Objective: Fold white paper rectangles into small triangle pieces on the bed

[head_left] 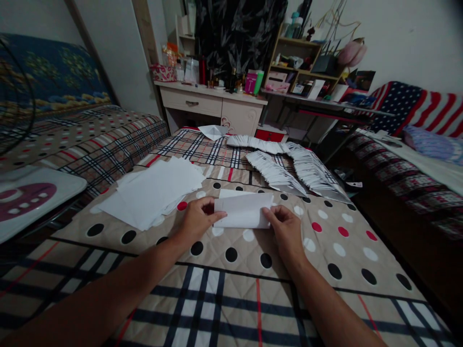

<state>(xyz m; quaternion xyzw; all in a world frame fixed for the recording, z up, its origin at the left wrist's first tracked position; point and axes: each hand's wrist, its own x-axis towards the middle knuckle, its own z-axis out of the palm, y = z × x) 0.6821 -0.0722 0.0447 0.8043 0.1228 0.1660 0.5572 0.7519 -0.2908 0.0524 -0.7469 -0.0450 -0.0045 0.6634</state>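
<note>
While pinching the folded white sheet (244, 215) at its left end with the left hand (197, 218) and at its right with the right hand (287, 226), best align edges squarely before flattening. Located over the polka-dot quilt (213, 250), right of the loose paper pile (155, 188), nearer than the fanned paper rows (275, 172).

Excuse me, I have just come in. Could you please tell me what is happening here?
A person's left hand and right hand hold a folded white sheet of paper by its ends, above a beige, patterned fabric bedcover. To the left lies a loose pile of flat white paper sheets; farther away, rightward, overlapping rows of white papers.
</note>
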